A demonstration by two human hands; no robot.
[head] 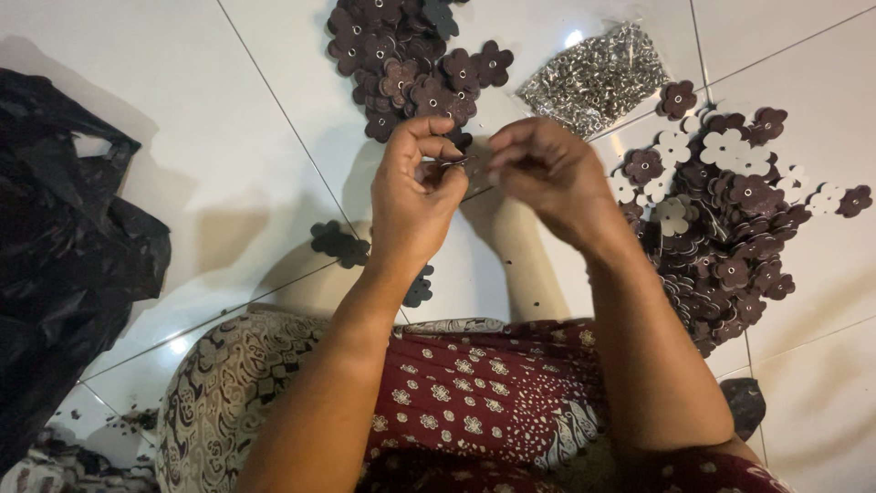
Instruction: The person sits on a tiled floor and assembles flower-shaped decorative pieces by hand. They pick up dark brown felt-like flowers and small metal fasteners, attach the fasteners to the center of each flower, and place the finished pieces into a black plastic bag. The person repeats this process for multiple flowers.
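Note:
My left hand [415, 187] and my right hand [547, 173] meet above the white tiled floor, fingertips pinched together on a small dark flower-shaped piece [461, 162] with a bit of metal at it; the piece is mostly hidden by my fingers. A pile of dark brown flower-shaped pieces [411, 64] lies just beyond my hands. A larger heap of brown and white flower pieces [721, 201] lies to the right of my right hand. A clear bag of small silver metal eyelets [598, 78] rests between the two heaps.
A crumpled black plastic bag [64, 256] fills the left side. Loose dark flower pieces [338, 242] lie on the floor by my left wrist. My lap in patterned red and beige cloth [456, 393] takes up the bottom.

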